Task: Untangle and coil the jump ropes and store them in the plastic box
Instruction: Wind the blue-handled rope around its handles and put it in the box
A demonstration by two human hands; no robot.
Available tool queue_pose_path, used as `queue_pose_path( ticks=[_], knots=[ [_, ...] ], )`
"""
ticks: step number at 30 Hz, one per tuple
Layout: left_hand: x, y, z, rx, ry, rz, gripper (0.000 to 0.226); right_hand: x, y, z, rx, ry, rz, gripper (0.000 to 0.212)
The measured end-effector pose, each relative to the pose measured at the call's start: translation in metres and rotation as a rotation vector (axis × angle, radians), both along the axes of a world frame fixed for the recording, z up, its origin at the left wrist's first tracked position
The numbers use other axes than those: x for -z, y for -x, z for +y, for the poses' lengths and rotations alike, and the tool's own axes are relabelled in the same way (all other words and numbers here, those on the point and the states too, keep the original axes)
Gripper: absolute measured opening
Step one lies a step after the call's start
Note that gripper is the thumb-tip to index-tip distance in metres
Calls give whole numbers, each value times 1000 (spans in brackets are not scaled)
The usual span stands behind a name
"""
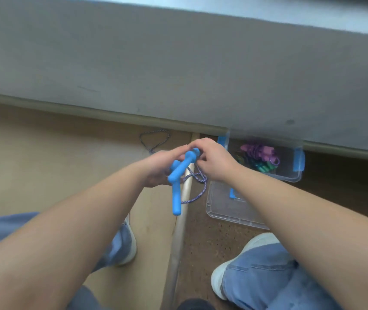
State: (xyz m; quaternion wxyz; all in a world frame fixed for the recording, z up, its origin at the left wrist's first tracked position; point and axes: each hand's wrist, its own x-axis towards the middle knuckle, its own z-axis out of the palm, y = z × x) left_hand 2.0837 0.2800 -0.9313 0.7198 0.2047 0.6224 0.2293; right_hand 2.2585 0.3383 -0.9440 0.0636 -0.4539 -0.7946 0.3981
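I hold a jump rope with two blue handles (177, 182) in front of me above the floor. My left hand (159, 168) grips the handles from the left. My right hand (212, 161) pinches the rope's blue-and-white cord (197, 191) at the top of the handles. The cord hangs in loops under my hands, and a further loop of this cord (155, 139) lies on the floor by the wall. The clear plastic box (295, 175) with blue latches stands to the right against the wall, holding purple and green coiled ropes (260, 156).
The box's clear lid (225, 209) lies on the floor in front of the box. A pale wooden strip (179, 231) runs along the floor between tan and brown flooring. My two shoes (230, 271) and jeans fill the bottom. A grey wall base is behind.
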Motion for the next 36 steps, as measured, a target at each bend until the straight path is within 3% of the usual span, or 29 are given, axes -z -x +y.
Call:
queue_pose_path(
  ticks=[5,8,10,13,17,21,26,30,32,34,36],
  knots=[
    [-48,-29,-7,-64,-54,-27,35,-51,-14,-13,21,-100,88,48],
    [-74,-41,-11,-89,-107,-9,22,-77,-25,-21,153,-70,167,53],
    [-90,-48,-10,-171,-131,-23,15,-94,-30,-26,277,-39,221,45],
    [-119,-59,-3,-366,-168,-108,12,-122,-38,-35,339,116,188,18],
    [-147,-74,6,-462,-205,-174,11,-148,-46,-53,124,339,78,42],
    [-159,-80,5,-411,-261,-175,10,-157,-48,-59,231,491,114,19],
    [-172,-68,12,-335,-340,-90,12,-171,-60,-55,240,664,261,17],
    [-167,-64,15,-357,-364,-104,16,-165,-64,-50,271,674,302,25],
    [-163,-62,19,-293,-362,38,27,-159,-64,-47,287,657,291,28],
    [-162,-54,23,-45,-420,496,51,-159,-64,-42,277,634,279,21],
    [-160,-43,24,131,-574,980,61,-164,-62,-37,254,630,281,15]
  ],
)
